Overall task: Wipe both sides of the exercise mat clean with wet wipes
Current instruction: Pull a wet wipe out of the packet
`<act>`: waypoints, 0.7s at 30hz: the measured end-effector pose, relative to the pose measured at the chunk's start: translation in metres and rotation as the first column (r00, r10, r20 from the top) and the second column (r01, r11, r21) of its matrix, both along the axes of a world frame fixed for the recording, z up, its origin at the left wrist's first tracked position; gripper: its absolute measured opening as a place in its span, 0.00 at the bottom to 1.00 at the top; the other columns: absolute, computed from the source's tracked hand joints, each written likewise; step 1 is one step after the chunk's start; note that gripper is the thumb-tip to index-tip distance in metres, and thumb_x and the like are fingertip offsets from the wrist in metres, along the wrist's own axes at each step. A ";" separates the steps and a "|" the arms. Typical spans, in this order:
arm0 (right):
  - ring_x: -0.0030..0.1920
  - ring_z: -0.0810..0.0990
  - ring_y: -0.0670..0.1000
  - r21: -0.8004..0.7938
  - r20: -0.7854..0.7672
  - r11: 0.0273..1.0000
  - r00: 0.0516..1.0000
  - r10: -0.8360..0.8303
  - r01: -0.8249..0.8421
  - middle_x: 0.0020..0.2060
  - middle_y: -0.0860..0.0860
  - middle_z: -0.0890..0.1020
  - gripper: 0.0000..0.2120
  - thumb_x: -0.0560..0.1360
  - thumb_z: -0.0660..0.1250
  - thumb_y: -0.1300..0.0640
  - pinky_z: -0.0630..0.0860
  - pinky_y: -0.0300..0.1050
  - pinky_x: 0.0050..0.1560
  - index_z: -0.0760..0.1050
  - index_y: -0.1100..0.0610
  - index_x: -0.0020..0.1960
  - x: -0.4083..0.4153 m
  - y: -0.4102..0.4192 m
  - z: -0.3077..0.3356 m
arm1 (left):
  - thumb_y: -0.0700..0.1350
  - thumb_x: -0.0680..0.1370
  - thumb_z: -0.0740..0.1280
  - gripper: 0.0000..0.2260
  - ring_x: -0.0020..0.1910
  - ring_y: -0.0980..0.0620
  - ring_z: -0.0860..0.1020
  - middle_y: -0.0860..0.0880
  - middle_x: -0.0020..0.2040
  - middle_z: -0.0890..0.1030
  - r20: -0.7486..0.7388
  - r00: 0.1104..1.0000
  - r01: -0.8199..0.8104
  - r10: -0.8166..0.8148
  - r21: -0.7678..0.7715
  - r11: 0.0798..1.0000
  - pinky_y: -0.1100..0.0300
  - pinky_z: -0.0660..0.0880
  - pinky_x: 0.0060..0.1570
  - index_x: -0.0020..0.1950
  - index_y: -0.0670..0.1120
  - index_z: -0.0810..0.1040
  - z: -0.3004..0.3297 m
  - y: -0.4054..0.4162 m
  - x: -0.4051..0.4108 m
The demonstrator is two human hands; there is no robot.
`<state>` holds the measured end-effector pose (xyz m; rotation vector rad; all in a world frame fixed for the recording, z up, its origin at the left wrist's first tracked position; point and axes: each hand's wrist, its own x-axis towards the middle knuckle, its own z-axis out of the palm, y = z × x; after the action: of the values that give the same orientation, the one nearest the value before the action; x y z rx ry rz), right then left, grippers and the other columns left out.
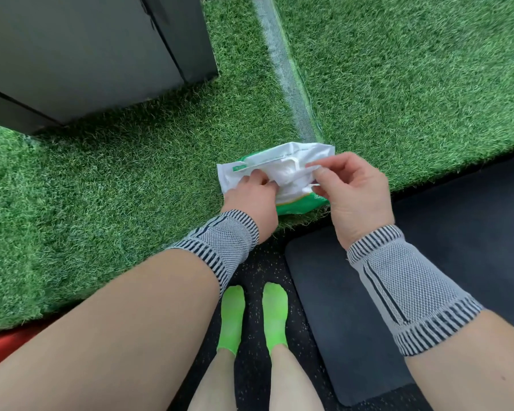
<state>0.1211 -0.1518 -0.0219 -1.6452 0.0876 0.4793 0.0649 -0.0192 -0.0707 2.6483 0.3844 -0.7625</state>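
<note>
Here, pulling at a wet wipes pack (pixel 275 170) on green grass (pixel 131 179).
Left hand (pixel 251 197) pinching inside its opening, right hand (pixel 349 188) pinching the flap; dark mat (pixel 428 277) near right.

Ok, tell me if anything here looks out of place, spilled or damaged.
Nothing stands out. The wet wipes pack lies on the green turf, both hands at its opening: left hand, right hand. The dark exercise mat lies flat on the speckled floor. No spill or damage shows.
</note>
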 end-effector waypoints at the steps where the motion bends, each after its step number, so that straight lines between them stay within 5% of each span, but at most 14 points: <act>1: 0.36 0.78 0.44 -0.019 0.022 1.000 1.000 -0.010 0.010 0.33 0.44 0.82 0.12 0.71 0.68 0.66 0.76 0.39 0.39 0.79 0.50 0.36 -0.001 -0.002 0.003 | 0.41 0.75 0.61 0.23 0.64 0.43 0.67 0.44 0.66 0.66 -0.013 1.000 0.004 -0.004 0.010 1.000 0.44 0.71 0.61 0.70 0.45 0.69 0.000 -0.001 0.001; 4: 0.37 0.78 0.45 -0.045 0.051 0.999 0.998 -0.024 0.027 0.35 0.46 0.82 0.11 0.72 0.69 0.66 0.76 0.43 0.41 0.79 0.51 0.38 -0.011 -0.002 0.013 | 0.42 0.75 0.62 0.23 0.64 0.43 0.66 0.43 0.67 0.65 -0.065 0.998 0.005 -0.003 0.024 1.000 0.44 0.71 0.62 0.71 0.45 0.68 0.003 -0.003 0.004; 10: 0.37 0.79 0.48 0.201 0.010 0.959 0.978 -0.206 0.200 0.37 0.49 0.82 0.09 0.71 0.67 0.62 0.75 0.41 0.37 0.78 0.50 0.37 0.011 0.000 0.050 | 0.44 0.77 0.60 0.21 0.67 0.41 0.65 0.41 0.68 0.66 -0.147 0.989 0.029 -0.025 0.022 0.999 0.43 0.70 0.64 0.71 0.45 0.68 0.005 -0.005 0.011; 15: 0.41 0.78 0.50 -0.021 -0.227 0.942 0.915 -0.332 0.336 0.44 0.55 0.79 0.09 0.76 0.59 0.66 0.78 0.46 0.41 0.73 0.54 0.43 0.042 -0.005 0.033 | 0.40 0.77 0.60 0.22 0.66 0.43 0.70 0.45 0.72 0.64 -0.009 0.992 -0.129 0.129 -0.172 0.977 0.51 0.69 0.66 0.72 0.45 0.69 0.012 0.001 -0.014; 19: 0.39 0.72 0.48 -0.423 -0.155 0.906 0.985 -0.070 -0.002 0.44 0.53 0.74 0.07 0.78 0.56 0.55 0.73 0.44 0.42 0.70 0.56 0.45 0.036 0.003 0.004 | 0.40 0.76 0.63 0.15 0.54 0.47 0.75 0.47 0.66 0.68 0.222 0.953 -0.154 0.207 -0.233 0.960 0.57 0.72 0.54 0.63 0.44 0.73 0.017 -0.003 -0.036; 21: 0.40 0.73 0.49 -0.483 -0.175 0.869 0.984 0.030 -0.112 0.42 0.51 0.75 0.17 0.77 0.57 0.42 0.72 0.47 0.44 0.70 0.56 0.46 0.025 0.007 -0.005 | 0.40 0.75 0.65 0.14 0.55 0.48 0.75 0.46 0.64 0.69 0.317 0.932 -0.108 0.178 -0.228 0.968 0.60 0.69 0.51 0.60 0.43 0.73 0.017 -0.006 -0.040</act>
<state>0.1465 -0.1450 -0.0266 -2.1130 0.2918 0.6893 0.0252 -0.0255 -0.0536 2.4574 0.3770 -0.2783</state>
